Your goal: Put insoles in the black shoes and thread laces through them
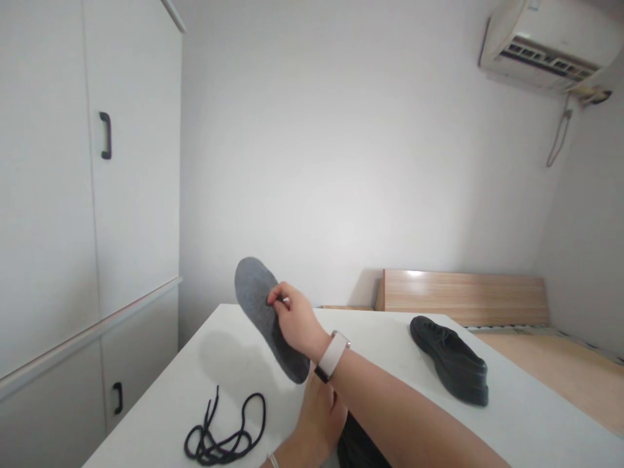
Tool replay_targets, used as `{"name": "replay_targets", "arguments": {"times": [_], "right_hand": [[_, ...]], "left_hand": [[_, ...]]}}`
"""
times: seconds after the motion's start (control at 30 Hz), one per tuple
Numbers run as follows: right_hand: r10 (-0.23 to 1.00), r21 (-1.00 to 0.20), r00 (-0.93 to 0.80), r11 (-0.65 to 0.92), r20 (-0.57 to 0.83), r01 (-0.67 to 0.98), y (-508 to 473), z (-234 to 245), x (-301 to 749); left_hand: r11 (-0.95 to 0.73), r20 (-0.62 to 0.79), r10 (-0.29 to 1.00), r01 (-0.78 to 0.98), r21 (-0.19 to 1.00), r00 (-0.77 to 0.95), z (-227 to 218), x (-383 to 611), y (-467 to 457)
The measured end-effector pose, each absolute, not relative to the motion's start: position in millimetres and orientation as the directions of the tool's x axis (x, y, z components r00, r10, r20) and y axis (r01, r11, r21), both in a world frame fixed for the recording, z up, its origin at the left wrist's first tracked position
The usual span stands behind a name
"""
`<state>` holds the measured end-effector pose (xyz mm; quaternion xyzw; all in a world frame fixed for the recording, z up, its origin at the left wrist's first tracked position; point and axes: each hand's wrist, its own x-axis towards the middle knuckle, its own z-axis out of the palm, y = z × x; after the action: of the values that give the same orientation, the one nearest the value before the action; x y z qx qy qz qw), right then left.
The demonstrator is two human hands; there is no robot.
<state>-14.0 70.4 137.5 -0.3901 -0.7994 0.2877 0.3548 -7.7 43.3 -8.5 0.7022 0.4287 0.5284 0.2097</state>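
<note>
My right hand (295,320), with a pale watch on its wrist, pinches a grey felt insole (266,318) and holds it up, tilted, above the white table (234,364). My left hand (316,421) lies low at the front edge under my right forearm. Its fingers curl on a dark shoe (358,445) that is mostly hidden. A second black shoe (451,367) stands on the table to the right, apart from both hands. A loose black shoelace (224,435) lies in a tangle at the front left.
A tall white wardrobe (88,195) with dark handles stands close to the table's left side. Behind the table is a wooden bed frame (463,298). An air conditioner (546,45) hangs high on the right wall.
</note>
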Motion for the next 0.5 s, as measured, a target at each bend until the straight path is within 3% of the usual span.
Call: {"name": "replay_targets", "arguments": {"times": [0.2,0.33,0.5], "right_hand": [[0.828,-0.846,-0.432,0.483,0.357,0.226,34,176,82],[0.882,-0.769,-0.407,0.427,0.237,0.477,13,164,142],[0.913,-0.580,-0.400,0.369,0.079,0.726,5,155,194]], "left_hand": [[-0.581,0.572,0.808,0.359,0.730,0.144,9,-9,26],[-0.522,0.512,0.851,0.301,0.798,0.119,10,-9,28],[-0.360,0.346,0.932,0.159,0.920,0.110,8,-15,37]]}}
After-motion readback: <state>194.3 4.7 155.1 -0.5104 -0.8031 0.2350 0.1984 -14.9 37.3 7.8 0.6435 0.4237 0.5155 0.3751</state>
